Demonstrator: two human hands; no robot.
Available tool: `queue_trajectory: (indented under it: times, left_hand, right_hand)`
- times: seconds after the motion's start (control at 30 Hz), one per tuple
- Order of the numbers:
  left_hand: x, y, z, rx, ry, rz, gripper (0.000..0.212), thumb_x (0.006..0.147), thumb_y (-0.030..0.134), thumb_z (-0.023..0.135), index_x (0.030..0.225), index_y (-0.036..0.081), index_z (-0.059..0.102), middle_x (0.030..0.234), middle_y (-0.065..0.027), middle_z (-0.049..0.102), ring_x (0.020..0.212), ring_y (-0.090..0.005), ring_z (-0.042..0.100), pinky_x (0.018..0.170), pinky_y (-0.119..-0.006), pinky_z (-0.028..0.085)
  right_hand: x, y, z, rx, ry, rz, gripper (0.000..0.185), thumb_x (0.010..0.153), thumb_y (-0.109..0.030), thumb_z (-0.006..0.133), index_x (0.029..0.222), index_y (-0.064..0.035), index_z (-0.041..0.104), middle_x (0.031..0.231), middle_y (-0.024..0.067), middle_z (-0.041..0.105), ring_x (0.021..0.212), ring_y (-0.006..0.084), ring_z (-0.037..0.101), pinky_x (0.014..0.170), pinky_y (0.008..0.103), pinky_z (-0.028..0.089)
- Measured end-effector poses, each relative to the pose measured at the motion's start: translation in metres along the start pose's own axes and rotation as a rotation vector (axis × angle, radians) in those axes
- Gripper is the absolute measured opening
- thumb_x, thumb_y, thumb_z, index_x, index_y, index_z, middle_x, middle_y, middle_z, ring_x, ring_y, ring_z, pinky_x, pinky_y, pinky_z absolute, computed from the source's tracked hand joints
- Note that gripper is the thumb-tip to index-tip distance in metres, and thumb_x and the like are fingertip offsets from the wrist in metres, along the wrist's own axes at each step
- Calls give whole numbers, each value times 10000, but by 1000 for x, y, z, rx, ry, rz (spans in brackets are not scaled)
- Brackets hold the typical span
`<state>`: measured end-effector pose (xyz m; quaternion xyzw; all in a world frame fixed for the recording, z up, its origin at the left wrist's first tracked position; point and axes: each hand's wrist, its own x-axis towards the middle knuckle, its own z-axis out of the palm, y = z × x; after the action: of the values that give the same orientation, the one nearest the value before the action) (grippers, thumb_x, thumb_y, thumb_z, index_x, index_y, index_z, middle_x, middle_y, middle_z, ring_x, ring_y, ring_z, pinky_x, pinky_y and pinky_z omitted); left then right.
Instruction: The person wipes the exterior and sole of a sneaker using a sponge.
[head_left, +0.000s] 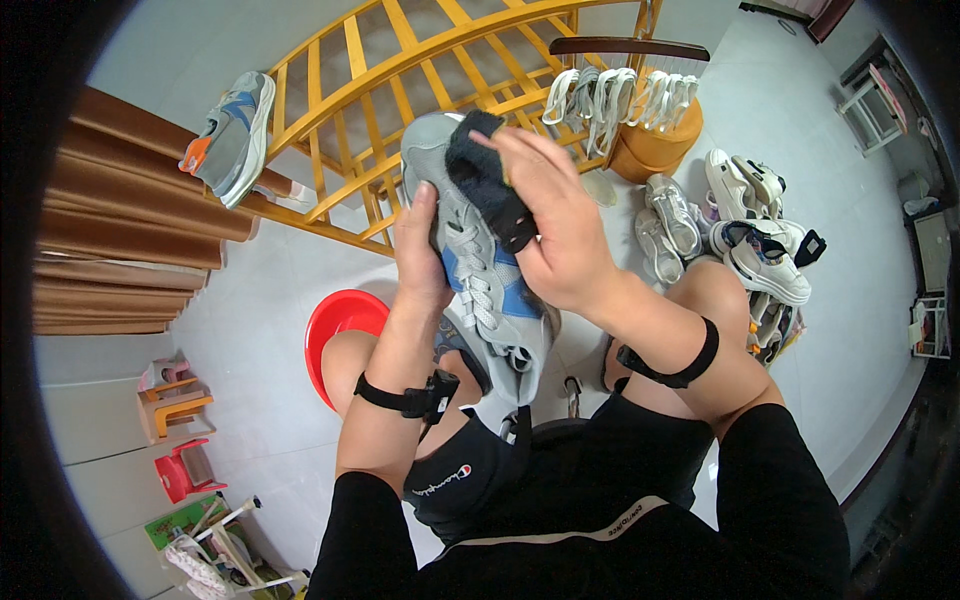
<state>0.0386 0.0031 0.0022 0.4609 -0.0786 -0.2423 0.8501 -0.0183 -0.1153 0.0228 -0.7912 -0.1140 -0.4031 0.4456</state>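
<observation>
A grey and blue lace-up sneaker (480, 289) is held up before me, its toe pointing away and its heel towards my lap. My left hand (421, 251) grips its left side near the toe, with the thumb on the upper. In my right hand (551, 214) is a dark cloth (484, 176), which lies against the right side of the sneaker's forefoot. Another grey and blue sneaker (240, 135), with an orange heel patch, rests at the left end of a yellow wooden rack (360, 86).
White shoelaces (611, 97) hang from a dark wooden bar (630, 49) at the rack's right. Several shoes (757, 225) are piled on the floor beside my right knee. A red basin (345, 315) stands by my left leg. Brown curtains (127, 225) hang at the left.
</observation>
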Motion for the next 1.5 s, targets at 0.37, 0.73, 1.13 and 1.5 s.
queue_trajectory:
  times: [0.37,0.73,1.13,1.5]
  left_hand:
    - [9,17,-16,-132,6,-28,559,794,491,358,1078,14,422,962,-124,526,825,-213,538,711,-313,451]
    - [3,1,-7,4,63,-29,480,827,398,369,1060,-17,431,984,-106,517,866,-175,518,751,-287,419]
    - [8,29,-28,-265,-57,-114,520,798,472,371,1047,22,448,929,-116,540,797,-218,547,698,-326,455]
    - [-2,7,-1,-49,-84,-254,463,819,408,373,1019,0,458,895,-123,551,749,-186,567,661,-290,475]
  right_hand:
    - [-21,0,5,135,-291,-15,450,557,90,526,996,-5,488,1048,141,481,1092,287,377,870,337,354]
    - [-5,7,-3,-20,-230,0,460,583,79,450,1038,34,397,1166,174,374,1137,380,265,930,398,266]
    - [-17,-2,4,206,-300,-99,376,556,65,547,914,-44,583,903,67,567,874,252,484,773,309,399]
    - [-1,8,-9,-212,-84,-126,317,606,19,534,912,-51,574,904,59,569,785,234,451,703,292,397]
